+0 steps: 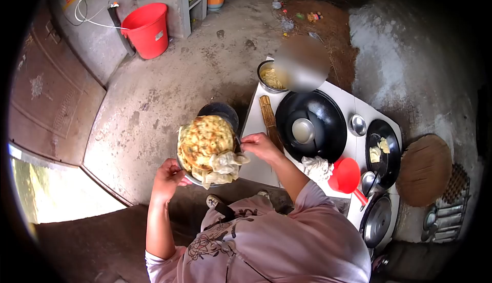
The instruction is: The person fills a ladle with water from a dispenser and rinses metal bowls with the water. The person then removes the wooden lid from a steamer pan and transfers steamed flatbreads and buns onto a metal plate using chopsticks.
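A metal basin [197, 180] piled with browned flatbreads [207, 138] is held off the floor in front of my body. My left hand [170, 178] is closed on its near left rim. On the right side, my right hand [261, 145] pinches the rim beside a crumpled whitish cloth [225, 164], which lies over the near part of the pile. The breads and cloth hide most of the basin. Just beyond it is a dark bucket or tub [221, 111], partly covered from view.
The white-tiled stove top [251, 124] to my right bears a large black wok [328, 129], a bundled-straw brush [267, 111], a red ladle [344, 175], a smaller pan [376, 170] and a lidded pot [378, 219]. A red bucket [148, 29] stands at the far left.
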Motion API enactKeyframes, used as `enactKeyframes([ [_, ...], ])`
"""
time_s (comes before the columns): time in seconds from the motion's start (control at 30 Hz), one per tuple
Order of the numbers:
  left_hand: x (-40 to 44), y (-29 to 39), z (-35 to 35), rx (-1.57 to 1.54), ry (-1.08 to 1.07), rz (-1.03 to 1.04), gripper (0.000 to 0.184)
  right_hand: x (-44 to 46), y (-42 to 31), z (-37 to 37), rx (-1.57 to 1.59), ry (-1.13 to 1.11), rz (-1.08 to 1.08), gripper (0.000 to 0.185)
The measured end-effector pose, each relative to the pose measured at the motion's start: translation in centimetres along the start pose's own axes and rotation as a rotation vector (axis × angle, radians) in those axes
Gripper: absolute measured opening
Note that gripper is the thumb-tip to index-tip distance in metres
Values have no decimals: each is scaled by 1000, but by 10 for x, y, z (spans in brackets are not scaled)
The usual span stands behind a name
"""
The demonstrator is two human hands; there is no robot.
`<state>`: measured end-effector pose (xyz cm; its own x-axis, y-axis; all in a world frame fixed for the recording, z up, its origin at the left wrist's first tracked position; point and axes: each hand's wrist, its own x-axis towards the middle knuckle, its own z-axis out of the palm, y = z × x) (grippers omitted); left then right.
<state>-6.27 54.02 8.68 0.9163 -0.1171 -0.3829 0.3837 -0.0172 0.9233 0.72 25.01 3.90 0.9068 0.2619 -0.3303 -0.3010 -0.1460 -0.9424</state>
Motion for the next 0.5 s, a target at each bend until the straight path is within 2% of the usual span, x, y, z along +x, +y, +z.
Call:
enactKeyframes([
  [0.1, -1, 1, -48, 17, 54, -29, 16, 31, -13, 46, -24, -91, 35, 22],
  [0.27, 26, -10, -79, 19, 89, -73, 16, 71, 5, 68, -86, -61, -69, 19],
  [0.4, 84, -19, -83, 44, 10, -132, 16, 86, 16, 56, -64, 86, -66, 21],
  [0.5, 135, -18, -63, 62, -106, -159, 15, 85, 34, 31, -95, 226, 15, 21],
])
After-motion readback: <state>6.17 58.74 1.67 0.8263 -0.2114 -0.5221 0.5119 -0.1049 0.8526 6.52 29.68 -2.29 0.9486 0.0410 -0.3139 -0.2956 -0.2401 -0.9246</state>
